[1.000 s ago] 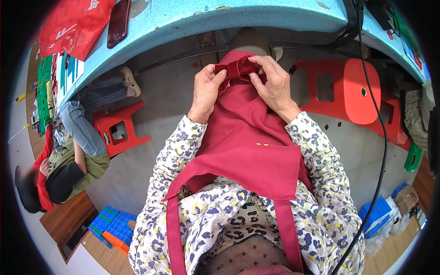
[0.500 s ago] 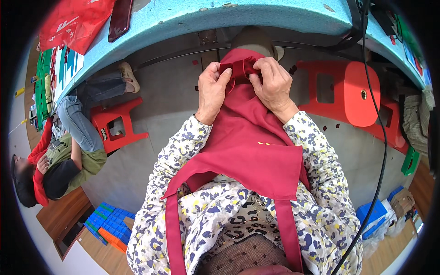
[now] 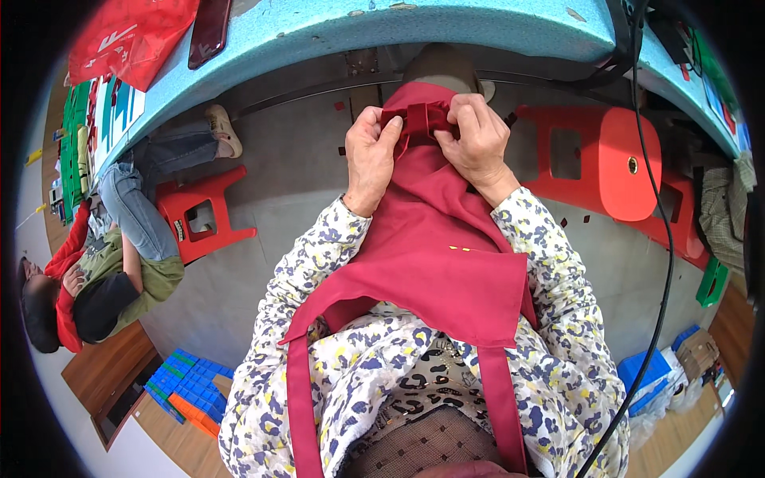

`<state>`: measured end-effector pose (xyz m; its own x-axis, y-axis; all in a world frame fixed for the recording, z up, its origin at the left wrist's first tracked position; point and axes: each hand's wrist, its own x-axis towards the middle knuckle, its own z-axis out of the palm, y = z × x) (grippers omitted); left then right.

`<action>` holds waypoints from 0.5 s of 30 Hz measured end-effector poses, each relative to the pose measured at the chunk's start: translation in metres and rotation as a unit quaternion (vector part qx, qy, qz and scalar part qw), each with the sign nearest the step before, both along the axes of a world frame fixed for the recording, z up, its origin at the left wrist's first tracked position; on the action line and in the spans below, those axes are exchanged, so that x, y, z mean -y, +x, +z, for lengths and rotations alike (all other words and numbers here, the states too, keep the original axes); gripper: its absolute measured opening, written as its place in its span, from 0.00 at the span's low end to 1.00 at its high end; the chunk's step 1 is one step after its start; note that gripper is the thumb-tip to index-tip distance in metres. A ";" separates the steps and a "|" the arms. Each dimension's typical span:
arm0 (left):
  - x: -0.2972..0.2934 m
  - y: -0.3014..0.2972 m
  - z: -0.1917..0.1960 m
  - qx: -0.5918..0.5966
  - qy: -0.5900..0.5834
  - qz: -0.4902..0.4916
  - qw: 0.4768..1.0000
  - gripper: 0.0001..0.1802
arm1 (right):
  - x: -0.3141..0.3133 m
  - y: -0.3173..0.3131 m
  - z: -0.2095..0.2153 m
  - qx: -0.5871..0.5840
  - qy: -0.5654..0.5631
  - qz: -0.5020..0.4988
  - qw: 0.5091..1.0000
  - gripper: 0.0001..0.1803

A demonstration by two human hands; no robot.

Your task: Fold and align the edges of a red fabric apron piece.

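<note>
My left hand (image 3: 371,159) and my right hand (image 3: 476,150) are raised over my lap, a short way apart. Between them stretches a dark red, velvety piece of fabric (image 3: 418,122), folded into a loop or band. Thumb and fingers of each hand pinch one side of it; its exact kind cannot be made out. Beneath it lies the crimson apron (image 3: 446,295) that I wear, spread from my chest over my legs. Patterned sleeves cover both my forearms.
Ahead curves the blue table edge (image 3: 414,22), with a dark phone (image 3: 209,32) and red bag (image 3: 131,40). Red stools (image 3: 578,155) stand at right. A black cable (image 3: 668,263) hangs there. At left a person (image 3: 111,271) sits by another red stool (image 3: 205,215).
The fabric loop is spread a little wider between my hands. My right fingers have shifted slightly right and upward. The person at left has moved their head a little.
</note>
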<state>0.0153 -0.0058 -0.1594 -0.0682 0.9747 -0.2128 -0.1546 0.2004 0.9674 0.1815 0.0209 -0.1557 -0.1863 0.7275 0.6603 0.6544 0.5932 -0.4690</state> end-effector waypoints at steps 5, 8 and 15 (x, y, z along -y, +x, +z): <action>0.002 -0.001 -0.001 0.011 0.032 0.032 0.999 0.03 | 0.001 -0.008 -0.007 -0.043 -0.012 0.000 0.999 0.19; 0.004 -0.003 0.001 0.016 0.029 0.032 0.999 0.03 | 0.002 -0.012 -0.007 -0.034 -0.015 0.009 0.999 0.20; 0.006 -0.008 -0.002 0.029 0.031 0.022 0.999 0.03 | 0.003 -0.017 -0.006 0.001 -0.022 -0.002 1.000 0.19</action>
<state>0.0076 -0.0122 -0.1613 -0.0997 0.9824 -0.1578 -0.2177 0.1332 0.9669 0.1647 0.0177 -0.1622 -0.1834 0.7561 0.6282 0.6576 0.5694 -0.4933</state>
